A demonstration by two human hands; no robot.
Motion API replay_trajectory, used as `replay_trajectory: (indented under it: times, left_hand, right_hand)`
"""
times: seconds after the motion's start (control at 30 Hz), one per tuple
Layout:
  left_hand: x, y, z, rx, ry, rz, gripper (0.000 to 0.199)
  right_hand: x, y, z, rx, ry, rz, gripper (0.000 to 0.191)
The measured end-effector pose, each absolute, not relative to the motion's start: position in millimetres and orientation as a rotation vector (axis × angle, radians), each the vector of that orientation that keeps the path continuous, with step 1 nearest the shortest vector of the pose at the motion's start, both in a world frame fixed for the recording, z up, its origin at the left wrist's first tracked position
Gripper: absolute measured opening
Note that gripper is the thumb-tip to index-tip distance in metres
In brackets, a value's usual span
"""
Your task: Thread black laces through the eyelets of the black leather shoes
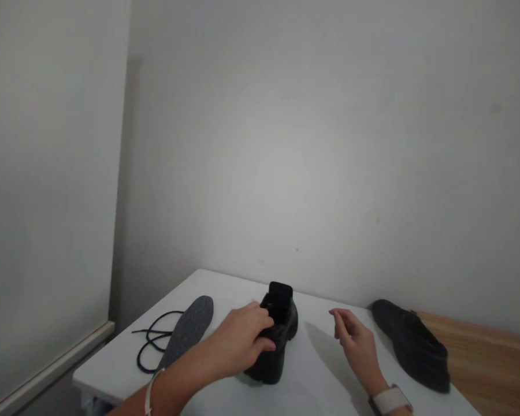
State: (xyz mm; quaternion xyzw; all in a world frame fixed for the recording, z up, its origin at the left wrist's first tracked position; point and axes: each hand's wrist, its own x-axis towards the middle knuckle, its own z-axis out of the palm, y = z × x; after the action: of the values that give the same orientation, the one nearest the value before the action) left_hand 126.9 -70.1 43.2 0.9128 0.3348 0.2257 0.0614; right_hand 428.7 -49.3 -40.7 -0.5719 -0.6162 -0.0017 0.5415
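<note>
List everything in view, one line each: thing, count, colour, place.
boot: 1, black, upright mid-table, tongue raised
second shoe: 1, black, lying on the table's right edge
insole: 1, grey, flat on the table, left of the boot
lace: 1, black, looped beside the insole
table: 1, white, against the wall
wooden surface: 1, brown, right of the table
left hand: 1, bracelet on wrist, fingers on the boot
right hand: 1, watch on wrist, open, touching nothing

Left hand (242,338) grips black shoe (275,335); right hand (355,341) hovers open.
</note>
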Motion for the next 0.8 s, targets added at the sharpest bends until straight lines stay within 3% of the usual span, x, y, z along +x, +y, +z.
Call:
replay_trajectory:
  times: [0.2,0.43,0.8]
  left_hand:
    - [45.4,-6.5,43.2,2.737,1.211,0.941,0.015]
    - [-47.8,58.1,18.7,2.682,1.463,0.957,0.020]
    - [-70.7,72.0,-13.2,2.619,1.430,0.921,0.022]
  right_hand:
    - [429.3,-50.3,-40.5,-1.358,-1.387,0.104,0.042]
    - [421.2,-48.0,-43.3,-1.319,-1.438,0.178,0.042]
    - [417.1,-53.2,-42.3,-1.321,-1.464,0.180,0.045]
